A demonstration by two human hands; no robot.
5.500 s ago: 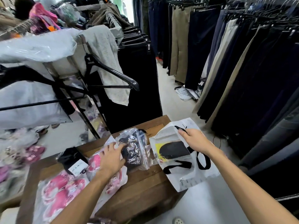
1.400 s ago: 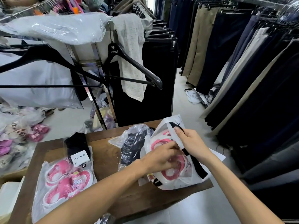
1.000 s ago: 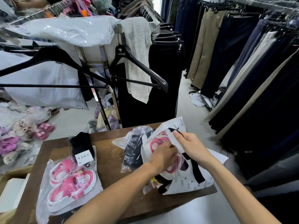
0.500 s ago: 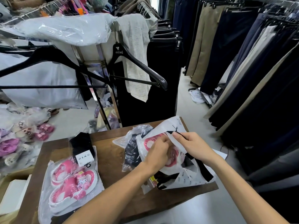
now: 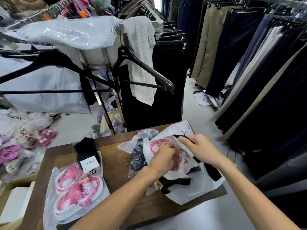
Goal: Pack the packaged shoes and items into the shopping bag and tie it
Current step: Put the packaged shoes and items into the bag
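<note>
A white shopping bag (image 5: 197, 188) with black handles lies on the right end of the wooden table (image 5: 116, 151). My right hand (image 5: 199, 149) pinches the bag's upper rim and holds its mouth apart. My left hand (image 5: 163, 159) grips a clear packet of pink shoes (image 5: 157, 145) that sits partly inside the bag's mouth. Just left of the bag lies a clear packet of dark items (image 5: 137, 153). A second packet of pink shoes (image 5: 76, 191) lies at the table's left, with black socks labelled OWEN (image 5: 87, 154) behind it.
A clothes rack with black hangers (image 5: 144, 67) and plastic-wrapped garments stands behind the table. Rows of hanging trousers (image 5: 249, 63) line the right side of the aisle. Packaged shoes are piled on the floor at left (image 5: 21, 143). A white box (image 5: 15, 203) sits at lower left.
My left hand picked up a pink shoe packet from the table's left side, carried it to the bag and has pushed it into the mouth. My right hand kept hold of the rim.
</note>
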